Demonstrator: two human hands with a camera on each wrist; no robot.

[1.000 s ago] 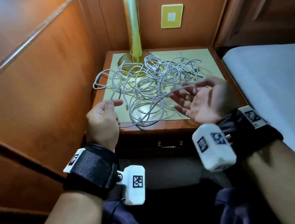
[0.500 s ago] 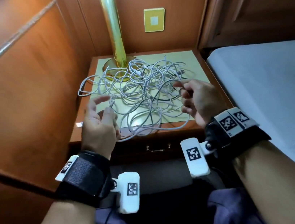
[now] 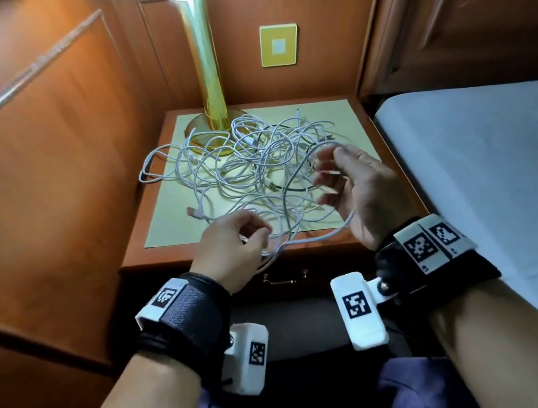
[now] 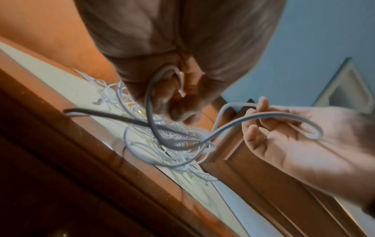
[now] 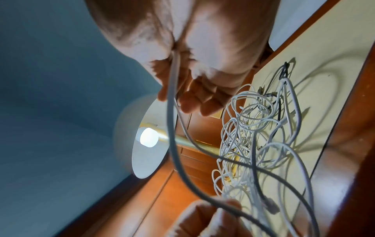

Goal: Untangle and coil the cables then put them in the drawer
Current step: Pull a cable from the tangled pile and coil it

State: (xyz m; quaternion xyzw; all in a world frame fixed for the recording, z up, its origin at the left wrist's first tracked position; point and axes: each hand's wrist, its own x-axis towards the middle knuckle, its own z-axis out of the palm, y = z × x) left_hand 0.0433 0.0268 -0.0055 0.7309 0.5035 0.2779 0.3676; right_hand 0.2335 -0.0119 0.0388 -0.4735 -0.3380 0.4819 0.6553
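Note:
A tangle of white cables (image 3: 255, 167) lies on the pale mat of a wooden nightstand (image 3: 150, 255), with a dark cable mixed in. My left hand (image 3: 258, 236) sits at the front edge, fingers curled round a white strand (image 3: 314, 238) that runs across to my right hand (image 3: 328, 167). The right hand is raised over the pile's right side and holds the same strand looped through its curled fingers (image 4: 261, 107). In the right wrist view the strand (image 5: 172, 99) runs down along the palm. Below the top, the drawer with its brass handle (image 3: 285, 278) is closed.
A brass lamp (image 3: 206, 74) stands at the back left of the nightstand, its base under part of the tangle. A bed (image 3: 498, 171) borders the right side and wood panelling (image 3: 48, 165) the left. A yellow wall plate (image 3: 279, 44) is behind.
Both hands were open over the pile a second ago. The left hand has since curled round a strand at the front edge, and the right has turned and taken up the same strand.

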